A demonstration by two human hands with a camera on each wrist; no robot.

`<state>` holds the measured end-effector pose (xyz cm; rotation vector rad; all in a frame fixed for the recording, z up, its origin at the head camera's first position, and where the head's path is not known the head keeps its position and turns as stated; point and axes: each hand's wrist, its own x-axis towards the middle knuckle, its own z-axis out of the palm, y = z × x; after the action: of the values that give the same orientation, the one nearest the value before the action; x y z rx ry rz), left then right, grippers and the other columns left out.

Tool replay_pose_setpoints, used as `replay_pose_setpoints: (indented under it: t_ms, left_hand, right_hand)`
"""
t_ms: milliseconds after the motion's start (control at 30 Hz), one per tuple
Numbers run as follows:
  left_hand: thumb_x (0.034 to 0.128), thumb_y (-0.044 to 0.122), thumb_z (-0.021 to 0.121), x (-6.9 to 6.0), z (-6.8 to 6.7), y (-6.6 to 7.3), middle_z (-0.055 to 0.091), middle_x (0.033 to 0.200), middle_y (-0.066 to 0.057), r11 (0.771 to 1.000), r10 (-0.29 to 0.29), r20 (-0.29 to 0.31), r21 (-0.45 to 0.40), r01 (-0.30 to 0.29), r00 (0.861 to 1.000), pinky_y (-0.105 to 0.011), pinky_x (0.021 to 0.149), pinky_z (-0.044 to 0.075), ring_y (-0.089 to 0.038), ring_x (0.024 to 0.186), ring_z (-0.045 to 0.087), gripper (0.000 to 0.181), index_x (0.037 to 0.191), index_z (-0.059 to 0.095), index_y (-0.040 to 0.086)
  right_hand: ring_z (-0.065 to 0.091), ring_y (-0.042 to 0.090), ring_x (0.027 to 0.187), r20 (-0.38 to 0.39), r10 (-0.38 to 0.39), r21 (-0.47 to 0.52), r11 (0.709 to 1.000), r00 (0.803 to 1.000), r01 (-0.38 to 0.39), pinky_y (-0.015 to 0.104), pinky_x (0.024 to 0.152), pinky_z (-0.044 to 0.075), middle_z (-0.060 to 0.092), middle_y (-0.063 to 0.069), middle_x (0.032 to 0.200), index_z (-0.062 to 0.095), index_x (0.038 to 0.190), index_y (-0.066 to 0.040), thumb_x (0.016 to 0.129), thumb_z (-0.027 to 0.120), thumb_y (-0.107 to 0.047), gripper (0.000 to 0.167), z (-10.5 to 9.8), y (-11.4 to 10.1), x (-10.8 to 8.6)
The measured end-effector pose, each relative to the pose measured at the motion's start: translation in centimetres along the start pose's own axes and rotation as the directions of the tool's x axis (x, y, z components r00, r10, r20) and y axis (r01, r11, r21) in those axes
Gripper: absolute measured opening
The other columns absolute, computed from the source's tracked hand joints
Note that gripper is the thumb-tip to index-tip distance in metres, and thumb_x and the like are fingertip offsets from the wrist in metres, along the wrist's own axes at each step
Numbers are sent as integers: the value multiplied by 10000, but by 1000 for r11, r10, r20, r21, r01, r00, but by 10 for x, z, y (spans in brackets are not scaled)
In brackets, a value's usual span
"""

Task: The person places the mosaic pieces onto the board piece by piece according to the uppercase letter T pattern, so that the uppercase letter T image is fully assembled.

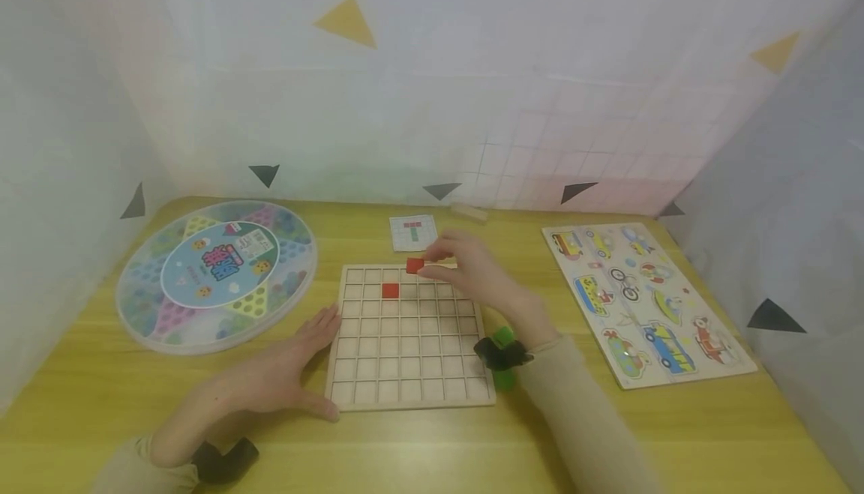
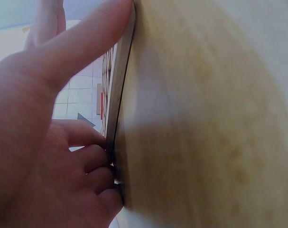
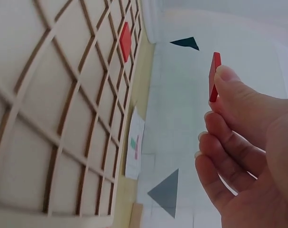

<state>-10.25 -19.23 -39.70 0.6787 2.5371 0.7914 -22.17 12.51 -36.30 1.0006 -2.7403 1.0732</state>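
The left hand [image 1: 290, 366] rests against the grid [image 1: 409, 367], its fingers released, thumb at the near left corner. Green tiles [image 1: 504, 380] sit right of the grid, partly hidden. Right of the grid too lies a puzzle [image 1: 739, 361] with vehicle pieces; left, a round box [image 1: 196, 348] with a clear cover. A red tile [image 1: 390, 291] fills one far grid cell. The right hand [image 1: 472, 269] pinches a second tile [image 1: 414, 265] above the grid's far edge; beyond lies a card [image 1: 401, 243].

A yellowish wood-grain tabletop [image 1: 540, 441] is enclosed at the back and both sides by pale, creased sheeting [image 1: 432, 119], marked with yellow triangles [image 1: 349, 23], dark grey triangles [image 1: 578, 191] and faint grid lines [image 1: 574, 130], under soft, diffuse light.
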Motion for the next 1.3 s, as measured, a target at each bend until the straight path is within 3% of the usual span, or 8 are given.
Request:
replay_pose_setpoints:
  t_ms: [333, 633, 867, 1300]
  left_hand:
    - [681, 682, 770, 0, 0, 1, -16, 1681, -128, 1000, -2, -5, 18, 2, 1000, -573, 1210, 163, -376, 1537, 26, 1275, 1597, 148, 49]
    - [682, 673, 776, 0, 0, 0, -11, 1682, -130, 1000, -13, -4, 2, 13, 1000, -577, 1210, 174, -371, 1539, 27, 1272, 1599, 148, 55]
    - [681, 671, 777, -1, -1, 2, -7, 1681, -138, 1000, -2, -11, 3, 2, 1000, -579, 1210, 162, -382, 1537, 29, 1274, 1595, 152, 43]
    - [663, 670, 791, 1, 1, 0, -15, 1683, -105, 1000, -26, -9, 9, 26, 1000, -549, 1218, 156, -347, 1543, 25, 1287, 1600, 148, 66]
  right_hand:
    - [638, 187, 1011, 29, 9, 63, 998, 1000, -11, 424, 930, 561, 648, 12, 1015, 729, 1074, -86, 891, 767, -218, 229, 10, -2, 1]
    - [615, 183, 948, 16, -50, -6, 999, 999, 50, 330, 870, 537, 665, 19, 959, 740, 1025, -77, 876, 782, -213, 206, 23, -2, 3]
    - [641, 234, 949, 14, -21, -4, 1000, 1000, 21, 382, 861, 556, 674, 43, 965, 725, 1026, -58, 873, 782, -193, 212, 31, -7, 4]
    - [650, 220, 971, 39, 64, -7, 998, 997, -64, 356, 877, 563, 684, 54, 1016, 727, 1046, -58, 884, 771, -207, 224, 36, -2, 4]
